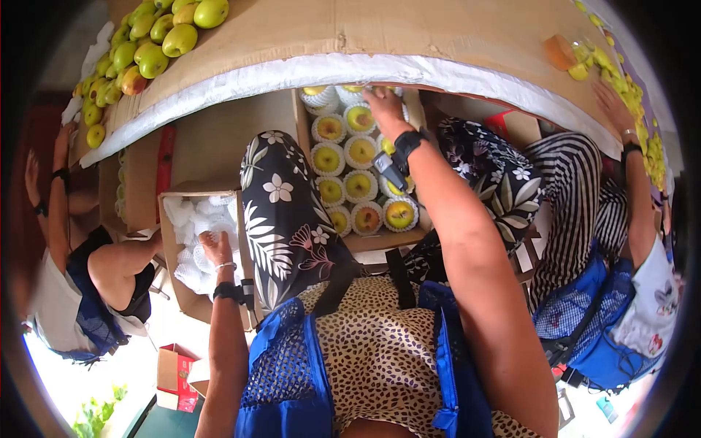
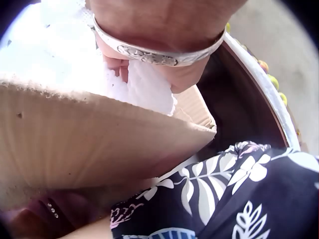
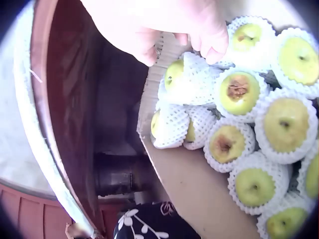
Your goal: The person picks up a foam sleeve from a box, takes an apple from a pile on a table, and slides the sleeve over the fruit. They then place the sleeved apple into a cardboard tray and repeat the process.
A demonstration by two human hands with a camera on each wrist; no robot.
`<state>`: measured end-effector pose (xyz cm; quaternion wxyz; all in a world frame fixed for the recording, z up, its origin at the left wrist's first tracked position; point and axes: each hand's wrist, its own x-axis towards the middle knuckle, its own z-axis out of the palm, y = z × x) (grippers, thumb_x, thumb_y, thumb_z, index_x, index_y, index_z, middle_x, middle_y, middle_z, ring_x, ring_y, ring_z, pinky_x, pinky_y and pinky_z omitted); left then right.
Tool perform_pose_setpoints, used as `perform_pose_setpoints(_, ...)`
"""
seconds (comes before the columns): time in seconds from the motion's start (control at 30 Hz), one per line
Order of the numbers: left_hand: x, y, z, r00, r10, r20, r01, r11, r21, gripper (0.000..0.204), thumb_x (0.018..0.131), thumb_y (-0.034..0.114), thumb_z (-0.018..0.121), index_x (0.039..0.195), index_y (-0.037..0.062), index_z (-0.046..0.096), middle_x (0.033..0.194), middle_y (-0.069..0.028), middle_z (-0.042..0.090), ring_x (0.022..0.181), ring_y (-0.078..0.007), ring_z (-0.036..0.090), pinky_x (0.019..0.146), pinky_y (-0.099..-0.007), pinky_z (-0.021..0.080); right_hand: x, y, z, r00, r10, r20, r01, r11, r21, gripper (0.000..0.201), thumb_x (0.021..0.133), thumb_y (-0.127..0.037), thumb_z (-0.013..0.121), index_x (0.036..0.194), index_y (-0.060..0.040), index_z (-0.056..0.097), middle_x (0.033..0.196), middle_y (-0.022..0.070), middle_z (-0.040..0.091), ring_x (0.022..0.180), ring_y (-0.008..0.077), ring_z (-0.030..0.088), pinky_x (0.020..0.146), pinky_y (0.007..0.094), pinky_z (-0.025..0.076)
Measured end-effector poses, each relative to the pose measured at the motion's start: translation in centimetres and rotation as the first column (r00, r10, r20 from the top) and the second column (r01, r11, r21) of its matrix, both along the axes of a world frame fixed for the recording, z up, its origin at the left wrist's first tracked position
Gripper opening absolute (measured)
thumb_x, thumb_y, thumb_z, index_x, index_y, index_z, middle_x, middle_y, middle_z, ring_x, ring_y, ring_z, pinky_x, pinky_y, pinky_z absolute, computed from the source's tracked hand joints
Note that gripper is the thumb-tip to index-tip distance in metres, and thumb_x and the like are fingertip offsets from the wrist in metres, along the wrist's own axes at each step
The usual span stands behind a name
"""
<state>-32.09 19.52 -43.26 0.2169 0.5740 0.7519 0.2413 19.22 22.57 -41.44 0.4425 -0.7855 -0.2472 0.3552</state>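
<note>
My left hand (image 1: pixel 217 250) is inside a cardboard box of white foam nets (image 1: pixel 191 274). In the left wrist view, the fingers of this hand (image 2: pixel 159 55) curl round a white foam net (image 2: pixel 147 89). The right hand (image 1: pixel 387 113) reaches over the far end of a box holding several apples in foam nets (image 1: pixel 361 152). Seen by the right wrist camera, that hand (image 3: pixel 174 25) hangs with loosely bent fingers above the box edge, its fingertips at a netted apple (image 3: pixel 175 73). Some apples show brown patches, such as this apple (image 3: pixel 238 89).
A cardboard-covered table (image 1: pixel 328 33) with a white edge runs across the front, with loose apples (image 1: pixel 180 40) piled at its left. People sit on both sides, one in striped trousers (image 1: pixel 573 182). A red and brown carton (image 1: pixel 175 376) stands at the lower left.
</note>
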Motion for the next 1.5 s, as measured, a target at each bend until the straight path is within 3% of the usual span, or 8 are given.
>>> perform_pose_setpoints(0.23,2.6,-0.7,1.7,0.976,-0.158,0.150,0.149,0.987,0.064,0.049,0.082,0.019,0.054,0.128,0.0077,0.039,0.116,-0.0192,0.049,0.106,-0.0312,0.048,0.093,-0.0352,0.037,0.5,4.1,-1.5,0.994,-0.047,0.101,0.040,0.996,0.074,0.054,0.073,-0.034,0.064,0.114,-0.0018,0.052,0.116,0.0162,0.055,0.106,0.0313,0.052,0.088,0.0356,0.041)
perform_pose_setpoints(0.37,1.8,-0.6,1.4,0.955,-0.297,0.014,0.274,0.862,-0.426,0.047,0.088,0.033,0.048,0.126,0.0058,0.043,0.124,-0.0190,0.048,0.116,-0.0324,0.044,0.096,-0.0370,0.035,0.8,4.9,-2.6,0.987,-0.045,0.154,0.036,0.998,0.060,0.053,0.072,-0.033,0.065,0.113,-0.0022,0.052,0.116,0.0150,0.055,0.105,0.0298,0.052,0.088,0.0348,0.041)
perform_pose_setpoints(0.8,4.4,0.0,5.8,0.973,-0.230,-0.006,0.229,0.965,0.124,0.046,0.077,0.009,0.059,0.121,0.0065,0.046,0.117,-0.0129,0.052,0.112,-0.0274,0.048,0.096,-0.0361,0.035,-0.1,4.2,-3.6,0.976,-0.028,0.214,0.029,1.000,-0.001,0.052,0.070,-0.031,0.069,0.111,-0.0035,0.054,0.115,0.0113,0.057,0.101,0.0250,0.055,0.086,0.0324,0.042)
perform_pose_setpoints(0.9,11.0,1.4,11.4,0.974,-0.215,0.069,0.199,0.962,0.189,0.040,0.079,0.002,0.055,0.118,0.0047,0.048,0.115,-0.0108,0.053,0.107,-0.0227,0.052,0.092,-0.0340,0.039,0.0,2.9,-4.4,0.994,-0.054,0.099,0.057,0.998,-0.035,0.052,0.069,-0.030,0.070,0.111,-0.0038,0.054,0.114,0.0104,0.057,0.100,0.0239,0.055,0.085,0.0318,0.042)
perform_pose_setpoints(0.97,15.5,2.7,14.7,0.864,-0.363,0.350,0.299,0.928,0.224,0.036,0.081,-0.002,0.051,0.116,0.0028,0.049,0.111,-0.0090,0.056,0.099,-0.0191,0.056,0.085,-0.0298,0.043,-0.2,1.2,-5.3,0.963,-0.170,-0.209,0.225,0.935,0.275,0.053,0.063,-0.025,0.077,0.106,-0.0047,0.054,0.109,0.0083,0.058,0.093,0.0181,0.056,0.080,0.0296,0.044)
perform_pose_setpoints(1.1,25.5,2.9,18.2,0.610,-0.453,0.650,0.601,0.799,-0.008,0.033,0.087,0.008,0.053,0.118,-0.0019,0.047,0.109,-0.0135,0.059,0.102,-0.0173,0.055,0.085,-0.0272,0.043,-2.4,-3.3,2.0,0.904,-0.140,-0.404,0.202,0.973,0.115,0.063,0.064,-0.026,0.078,0.109,0.0037,0.046,0.104,0.0127,0.056,0.089,0.0179,0.057,0.077,0.0292,0.046)
perform_pose_setpoints(1.23,32.1,1.9,10.0,0.647,-0.480,0.593,0.600,0.800,-0.007,0.068,0.085,0.027,0.060,0.134,-0.0004,0.022,0.136,-0.0202,0.028,0.118,-0.0231,0.039,0.094,-0.0309,0.036,-5.3,-5.8,4.3,0.927,-0.058,-0.370,0.146,0.966,0.214,0.067,0.062,-0.028,0.079,0.108,0.0068,0.045,0.103,0.0135,0.056,0.090,0.0169,0.056,0.076,0.0268,0.046)
perform_pose_setpoints(1.5,33.2,1.2,8.2,0.623,-0.392,0.677,0.453,0.886,0.097,0.041,0.087,0.030,0.054,0.116,0.0003,0.051,0.105,-0.0127,0.058,0.095,-0.0185,0.053,0.083,-0.0297,0.043,-8.6,-8.8,6.6,0.984,0.024,-0.176,0.015,0.976,0.215,0.064,0.061,-0.032,0.079,0.104,0.0043,0.047,0.095,0.0135,0.059,0.086,0.0181,0.057,0.075,0.0289,0.047)
